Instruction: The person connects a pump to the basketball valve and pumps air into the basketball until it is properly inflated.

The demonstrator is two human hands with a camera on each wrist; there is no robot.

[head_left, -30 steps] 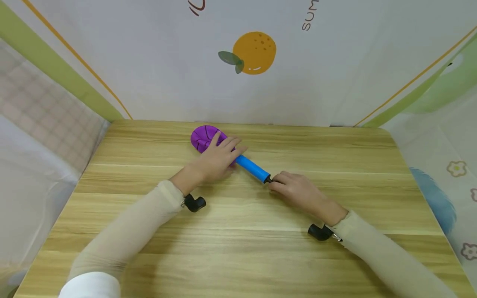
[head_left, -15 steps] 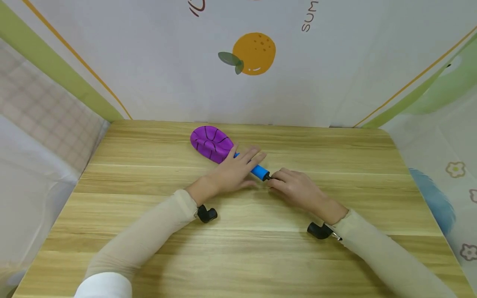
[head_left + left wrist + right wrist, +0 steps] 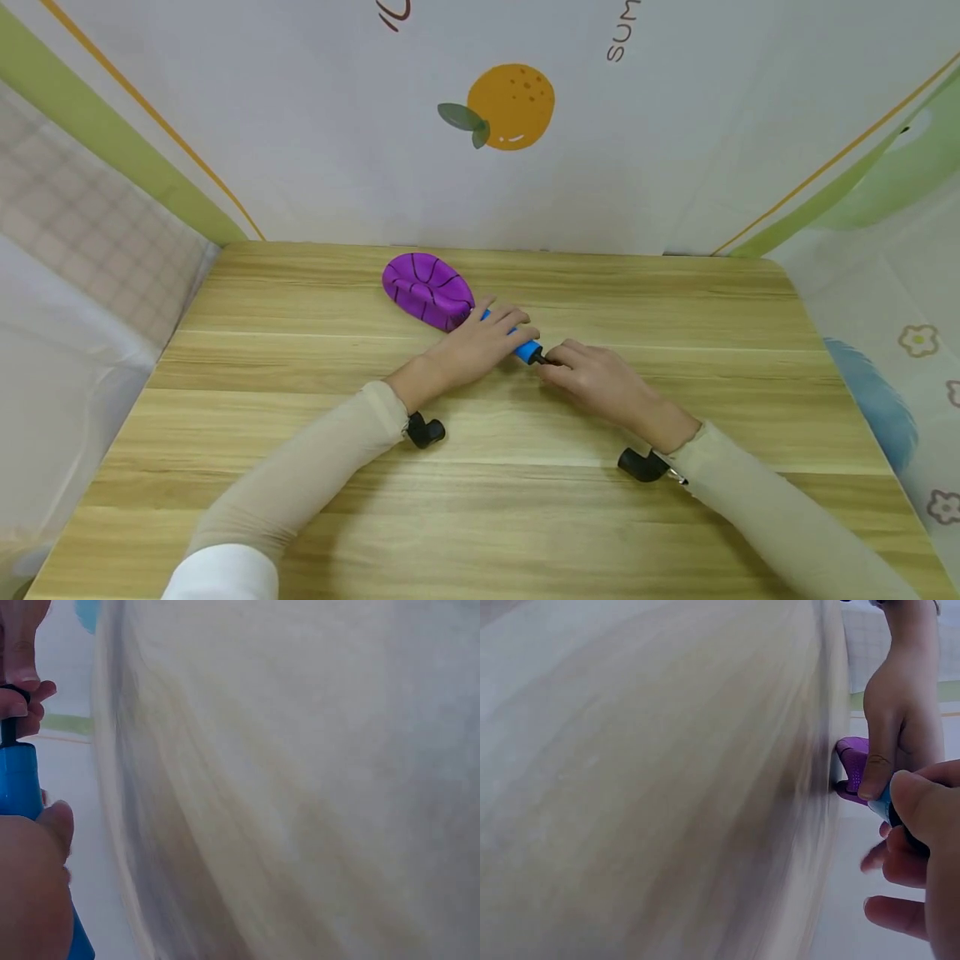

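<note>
A collapsed purple ball (image 3: 427, 287) with black lines lies toward the back of the wooden table, its top caved in. A blue hand pump (image 3: 527, 351) runs from the ball's near right side toward the right hand. My left hand (image 3: 480, 340) grips the barrel, covering most of it. My right hand (image 3: 596, 379) holds the black handle end, with the fingers curled round it. In the left wrist view, a short black rod joins the blue barrel (image 3: 19, 780) to the handle under the fingers. The ball (image 3: 853, 761) shows behind both hands in the right wrist view.
The wooden table (image 3: 480, 500) meets a white printed cloth (image 3: 337, 150) at its back edge. More cloth hangs along both sides. A black camera mount (image 3: 425, 431) sits at the left wrist, another mount (image 3: 642, 465) at the right.
My left hand has slid off the ball, right and toward me along the pump, and its fingers have closed round the barrel. The right hand and the ball stay nearly in place.
</note>
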